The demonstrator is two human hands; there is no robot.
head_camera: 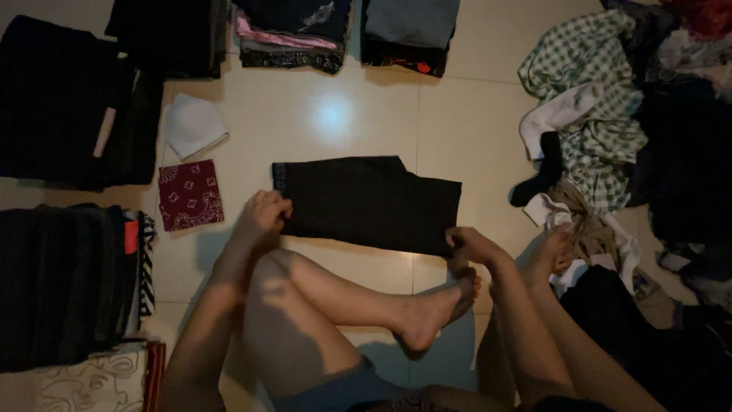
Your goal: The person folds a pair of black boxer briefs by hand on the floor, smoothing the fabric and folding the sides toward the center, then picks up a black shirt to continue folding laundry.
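Head view: the person is sitting on the pale tiled floor (343, 114) with legs crossed, and a dark, flat-folded rectangular cloth garment (370, 202) is lying just beyond the knees. Its long axis is running left to right, straight across the person's front, so each hand is meeting one short end. The left hand (261, 217) is resting at the garment's near left corner, its fingers (276, 206) curled shut and appearing to pinch the edge. The right hand (469, 246) is gripping the near right corner, fingers closed on the fabric there. Neither hand is the nearer; both are touching the cloth, which is lying forward of the fingers, away from the body. A small red patterned square cloth (191, 194) is lying just left of the left hand, apart from the garment. A loose heap with a green checked shirt (595, 99) is sitting well to the right.
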